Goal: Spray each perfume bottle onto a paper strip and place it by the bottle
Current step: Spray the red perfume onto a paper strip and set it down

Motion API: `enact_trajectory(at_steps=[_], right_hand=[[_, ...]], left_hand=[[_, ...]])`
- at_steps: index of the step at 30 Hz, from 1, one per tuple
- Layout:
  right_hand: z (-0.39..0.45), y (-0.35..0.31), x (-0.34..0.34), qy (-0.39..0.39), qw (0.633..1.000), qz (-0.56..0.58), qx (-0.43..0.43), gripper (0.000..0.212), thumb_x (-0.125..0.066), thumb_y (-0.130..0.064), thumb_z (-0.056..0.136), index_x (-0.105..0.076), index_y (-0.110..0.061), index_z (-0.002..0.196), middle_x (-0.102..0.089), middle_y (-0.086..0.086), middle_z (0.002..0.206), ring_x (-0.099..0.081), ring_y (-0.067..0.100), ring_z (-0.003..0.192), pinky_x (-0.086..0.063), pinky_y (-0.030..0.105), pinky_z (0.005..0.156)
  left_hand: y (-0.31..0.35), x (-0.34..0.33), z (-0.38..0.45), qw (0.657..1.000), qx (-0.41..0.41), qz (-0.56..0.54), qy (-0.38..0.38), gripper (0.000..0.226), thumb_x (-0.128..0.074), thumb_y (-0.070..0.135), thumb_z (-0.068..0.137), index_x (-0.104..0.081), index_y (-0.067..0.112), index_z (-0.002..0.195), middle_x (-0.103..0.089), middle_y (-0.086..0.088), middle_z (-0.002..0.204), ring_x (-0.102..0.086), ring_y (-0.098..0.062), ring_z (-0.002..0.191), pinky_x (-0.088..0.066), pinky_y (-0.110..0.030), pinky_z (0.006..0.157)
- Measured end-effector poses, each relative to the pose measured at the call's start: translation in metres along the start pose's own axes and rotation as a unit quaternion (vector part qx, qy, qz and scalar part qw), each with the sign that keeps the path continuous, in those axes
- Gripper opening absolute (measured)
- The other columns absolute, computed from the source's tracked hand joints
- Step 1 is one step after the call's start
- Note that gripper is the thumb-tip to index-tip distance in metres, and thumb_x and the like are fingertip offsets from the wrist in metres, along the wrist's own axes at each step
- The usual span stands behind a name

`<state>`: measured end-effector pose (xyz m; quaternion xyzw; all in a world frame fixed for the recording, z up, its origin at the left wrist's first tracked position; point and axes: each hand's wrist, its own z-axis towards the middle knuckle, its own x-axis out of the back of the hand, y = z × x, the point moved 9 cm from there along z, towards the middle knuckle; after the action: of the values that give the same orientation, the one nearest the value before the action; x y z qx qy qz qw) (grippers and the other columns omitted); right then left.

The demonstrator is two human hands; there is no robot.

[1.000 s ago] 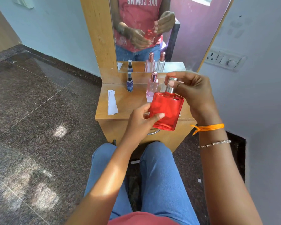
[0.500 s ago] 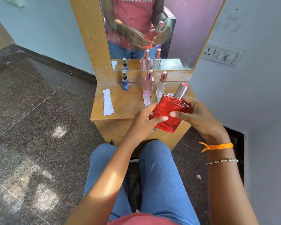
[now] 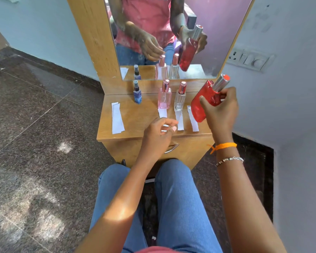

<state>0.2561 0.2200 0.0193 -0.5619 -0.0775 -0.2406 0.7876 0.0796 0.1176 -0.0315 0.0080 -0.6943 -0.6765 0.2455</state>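
Holding the red bottle (image 3: 199,106) in the air at the right end of the table (image 3: 135,115), the right hand (image 3: 220,110) wraps its upper body; cap tilted up and right, base down-left, just above the rightmost paper strip (image 3: 193,119). Left hand (image 3: 159,131) hovers loosely curled, gripping nothing, over the near ends of the strips before the pink bottle (image 3: 164,97) and clear bottle (image 3: 180,99). Judgement: the red bottle's spot lies straight below the grip, behind that strip; the right hand is nearer.

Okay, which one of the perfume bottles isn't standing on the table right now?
The red bottle: the right hand holds it tilted in the air, while the blue, pink and clear bottles stand upright on the table.
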Motion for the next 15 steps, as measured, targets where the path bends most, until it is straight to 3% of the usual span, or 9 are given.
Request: enact_trajectory(at_steps=[10, 15], right_hand=[[0.023, 0.012, -0.04, 0.009, 0.999, -0.047, -0.021, 0.036, -0.073, -0.029, 0.074, -0.041, -0.021, 0.088, -0.062, -0.002, 0.094, -0.054, 0.013, 0.078, -0.04, 0.027, 0.065], [0.024, 0.012, -0.047, 0.009, 0.997, -0.067, -0.021, 0.033, -0.073, -0.029, 0.075, -0.045, -0.02, 0.09, -0.06, -0.003, 0.093, -0.051, 0.012, 0.076, -0.036, 0.025, 0.064]], left_hand=[[-0.007, 0.006, 0.003, 1.0, 0.009, -0.014, 0.002, 0.019, -0.058, 0.01, 0.088, -0.068, 0.026, 0.092, -0.059, 0.022, 0.093, -0.057, 0.001, 0.088, -0.042, -0.002, 0.073], [-0.011, 0.005, 0.003, 1.0, 0.014, -0.017, 0.002, 0.018, -0.058, 0.01, 0.088, -0.068, 0.023, 0.094, -0.06, 0.015, 0.097, -0.056, 0.0, 0.088, -0.042, -0.001, 0.074]])
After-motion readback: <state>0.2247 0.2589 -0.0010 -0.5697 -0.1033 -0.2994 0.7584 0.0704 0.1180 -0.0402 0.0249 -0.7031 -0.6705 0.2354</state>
